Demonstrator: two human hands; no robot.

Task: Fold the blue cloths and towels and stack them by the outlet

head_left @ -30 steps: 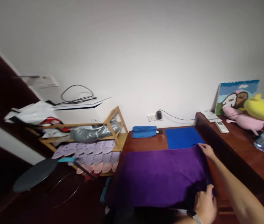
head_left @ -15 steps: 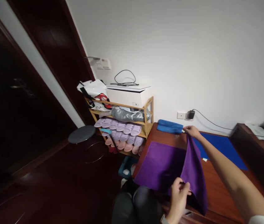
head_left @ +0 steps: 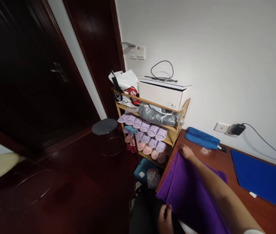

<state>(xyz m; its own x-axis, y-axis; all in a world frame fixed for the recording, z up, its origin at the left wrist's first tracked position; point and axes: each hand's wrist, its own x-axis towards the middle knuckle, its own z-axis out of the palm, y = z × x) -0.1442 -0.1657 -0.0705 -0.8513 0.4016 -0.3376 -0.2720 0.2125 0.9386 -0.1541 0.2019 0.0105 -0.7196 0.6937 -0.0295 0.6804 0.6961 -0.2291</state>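
Observation:
A purple cloth point(head_left: 189, 185) lies folded over on the wooden table point(head_left: 262, 208), with two layered edges at its left side. My right hand point(head_left: 186, 152) grips its far left corner, fingers closed on the fabric. At the near edge, my left hand point(head_left: 166, 218) is closed in a pinch at the cloth's near corner; the fingertips are partly hidden. A folded blue cloth point(head_left: 202, 138) with a white tag lies behind my right hand, by the wall. To the right, a flat blue cloth point(head_left: 262, 178) is spread on the table.
Left of the table stands a wooden shoe rack point(head_left: 174, 139) with rows of slippers point(head_left: 152, 130), a white box point(head_left: 161, 94) and a printed bag point(head_left: 128, 87). A teal dustpan point(head_left: 140, 169) and a round stool point(head_left: 104, 126) are on the floor. A black plug point(head_left: 238, 129) sits in the wall socket.
My right hand has carried the cloth's lifted edge leftward and down onto the other side, folding it over. My left hand has moved left with it. The view has turned left.

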